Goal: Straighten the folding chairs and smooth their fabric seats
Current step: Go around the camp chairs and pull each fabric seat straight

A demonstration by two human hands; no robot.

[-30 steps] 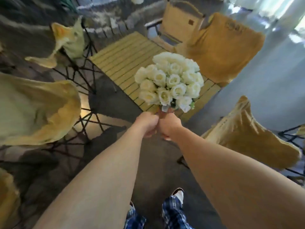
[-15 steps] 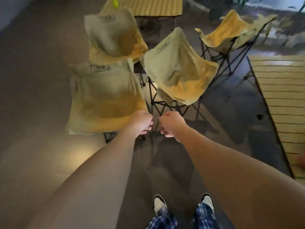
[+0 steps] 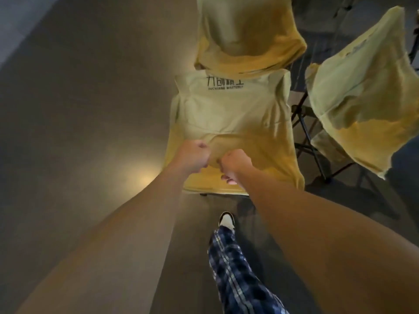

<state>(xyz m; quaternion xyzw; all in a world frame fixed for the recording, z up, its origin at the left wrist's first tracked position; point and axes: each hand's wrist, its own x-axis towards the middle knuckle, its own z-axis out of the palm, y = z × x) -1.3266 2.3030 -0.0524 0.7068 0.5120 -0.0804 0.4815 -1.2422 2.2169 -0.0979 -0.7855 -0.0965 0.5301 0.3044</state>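
Across the yellow fabric folding chair [image 3: 229, 114], below black printed characters [image 3: 225, 82], left hand [image 3: 192, 156] and right hand [image 3: 234, 163] are both fisted, seemingly bunching its seat.

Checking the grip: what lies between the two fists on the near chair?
Head view: only a puckered fold of the seat fabric lies between left hand and right hand.

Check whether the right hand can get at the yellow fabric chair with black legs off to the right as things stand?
Probably yes. The right hand is a fist over the near chair's seat, apparently holding nothing, and only open floor separates it from the right-side chair.
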